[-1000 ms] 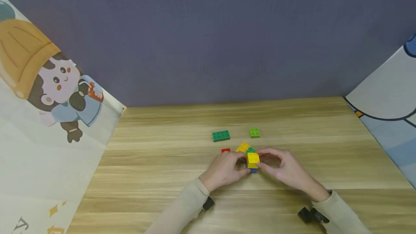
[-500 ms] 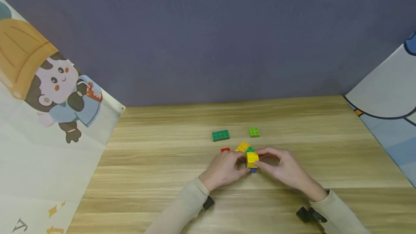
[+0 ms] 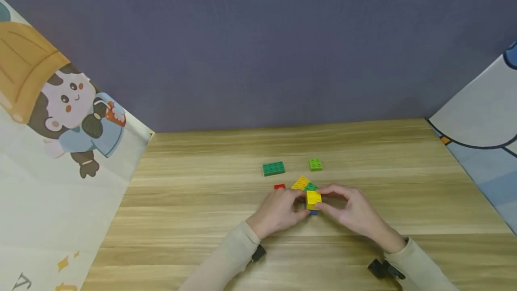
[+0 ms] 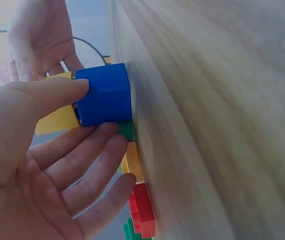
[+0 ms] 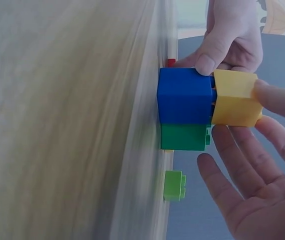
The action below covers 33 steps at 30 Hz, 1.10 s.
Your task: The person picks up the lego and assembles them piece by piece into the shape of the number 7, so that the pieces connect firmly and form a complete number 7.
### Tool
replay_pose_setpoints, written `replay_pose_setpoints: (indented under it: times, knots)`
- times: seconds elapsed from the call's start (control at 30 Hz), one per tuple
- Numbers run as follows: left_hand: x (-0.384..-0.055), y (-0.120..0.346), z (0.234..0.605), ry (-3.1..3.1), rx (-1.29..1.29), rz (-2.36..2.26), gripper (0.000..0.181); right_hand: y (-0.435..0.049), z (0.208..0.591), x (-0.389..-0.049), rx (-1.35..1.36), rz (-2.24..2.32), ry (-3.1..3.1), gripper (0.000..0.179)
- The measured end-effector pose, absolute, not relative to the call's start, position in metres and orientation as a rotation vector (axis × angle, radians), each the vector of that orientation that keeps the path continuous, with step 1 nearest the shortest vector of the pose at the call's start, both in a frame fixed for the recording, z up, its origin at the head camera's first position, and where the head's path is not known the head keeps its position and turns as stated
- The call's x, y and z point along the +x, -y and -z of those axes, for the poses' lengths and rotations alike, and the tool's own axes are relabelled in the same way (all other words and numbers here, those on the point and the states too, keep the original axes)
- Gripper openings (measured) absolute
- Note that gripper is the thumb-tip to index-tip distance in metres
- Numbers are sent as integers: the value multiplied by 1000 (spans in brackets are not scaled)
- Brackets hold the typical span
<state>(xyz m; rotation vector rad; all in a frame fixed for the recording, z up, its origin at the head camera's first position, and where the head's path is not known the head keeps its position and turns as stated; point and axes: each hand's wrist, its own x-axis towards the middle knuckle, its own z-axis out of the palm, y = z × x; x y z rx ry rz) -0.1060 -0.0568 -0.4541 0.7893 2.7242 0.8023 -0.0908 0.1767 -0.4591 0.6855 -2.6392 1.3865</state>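
The right hand (image 3: pixel 359 214) pinches the upper yellow block (image 3: pixel 313 200) at its fingertips (image 3: pixel 326 189).

Muted, even light covers the desk (image 3: pixel 202 205) in the head view, with soft, faint shadows near the left hand (image 3: pixel 276 212) and right hand (image 3: pixel 355 214), and a darker wall (image 3: pixel 282 48) beyond them. The left wrist view is hazy, bleached pale past the left hand, with wood grain blurred beside its fingers. The right wrist view looks cool and slightly milky; the blue block (image 5: pixel 185 96) and yellow block (image 5: pixel 236 97) between the hands are fairly crisp, the desk nearest the lens smeared.
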Motion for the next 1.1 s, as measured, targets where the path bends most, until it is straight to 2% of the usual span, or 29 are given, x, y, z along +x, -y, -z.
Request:
replay_pose_setpoints:
  times: [1.1]
  knots:
    - [-108,59,453,-2720,810,-814,42,-175,458,-90,746,-1322,2638,28]
